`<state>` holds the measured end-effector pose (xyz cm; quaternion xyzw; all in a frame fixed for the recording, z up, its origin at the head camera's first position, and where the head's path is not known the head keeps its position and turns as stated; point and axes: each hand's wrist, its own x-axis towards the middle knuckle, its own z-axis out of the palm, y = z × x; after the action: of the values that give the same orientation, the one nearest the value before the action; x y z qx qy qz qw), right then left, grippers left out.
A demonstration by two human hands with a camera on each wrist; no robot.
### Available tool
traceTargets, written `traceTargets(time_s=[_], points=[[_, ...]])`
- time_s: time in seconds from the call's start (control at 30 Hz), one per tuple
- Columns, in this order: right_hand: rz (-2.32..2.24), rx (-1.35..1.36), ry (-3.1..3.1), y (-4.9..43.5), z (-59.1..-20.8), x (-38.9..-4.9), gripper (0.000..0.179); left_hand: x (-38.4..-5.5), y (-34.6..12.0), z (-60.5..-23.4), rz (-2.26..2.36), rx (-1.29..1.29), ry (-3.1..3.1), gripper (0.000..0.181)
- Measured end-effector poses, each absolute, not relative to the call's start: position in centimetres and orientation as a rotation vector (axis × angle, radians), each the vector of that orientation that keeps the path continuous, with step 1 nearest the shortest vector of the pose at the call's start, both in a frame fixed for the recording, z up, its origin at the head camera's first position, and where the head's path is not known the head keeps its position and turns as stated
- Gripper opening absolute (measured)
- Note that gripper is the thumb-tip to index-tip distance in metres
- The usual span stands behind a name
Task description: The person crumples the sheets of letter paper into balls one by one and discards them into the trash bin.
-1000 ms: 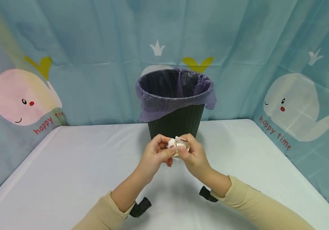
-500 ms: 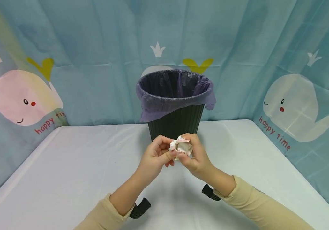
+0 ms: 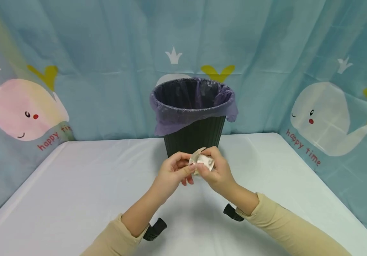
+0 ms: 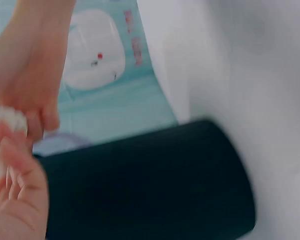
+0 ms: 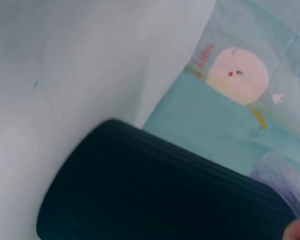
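Between both hands is a small crumpled piece of white paper or wrapper (image 3: 205, 161), cream at its edges; its exact kind is unclear. My left hand (image 3: 173, 172) pinches its left side between thumb and fingers. On its right side my right hand (image 3: 218, 172) grips it with thumb and forefinger, and a loose flap sticks up between them. In the left wrist view, the white piece (image 4: 7, 120) shows at the left edge, partly hidden by fingers. The right wrist view catches only a fingertip (image 5: 297, 230) at its lower right corner.
Just beyond the hands stands a dark ribbed trash bin (image 3: 196, 135), lined with a purple bag (image 3: 186, 117) folded over its rim. A white-covered table (image 3: 90, 185) lies under the arms. Behind hangs a blue curtain (image 3: 113, 89) with printed whales.
The crumpled piece has shifted and been turned in the fingers, with a flap now raised at its top. Both hands stay in nearly the same place; the bin has not moved.
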<state>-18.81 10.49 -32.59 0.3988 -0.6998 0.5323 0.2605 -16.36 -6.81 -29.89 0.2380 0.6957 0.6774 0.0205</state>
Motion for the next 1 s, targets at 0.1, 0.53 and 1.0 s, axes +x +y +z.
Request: traceTargets(time_s=[0.1,0.53,1.0], points=[[1.381,1.078,-1.962,11.4,-32.3,-18.4,0.048,-16.5,-7.7,-28.6,1.950,0.788,2.280,0.029],[1.630,1.135,-1.751,13.6,-29.3,-18.2,0.039,-18.8,-11.2,-21.4,2.161,0.810,2.916,0.029],[1.823,1.190,-1.592,14.4,-27.5,-18.6,0.031,-24.6,-10.9,-20.5,2.126,0.381,2.717,0.067]])
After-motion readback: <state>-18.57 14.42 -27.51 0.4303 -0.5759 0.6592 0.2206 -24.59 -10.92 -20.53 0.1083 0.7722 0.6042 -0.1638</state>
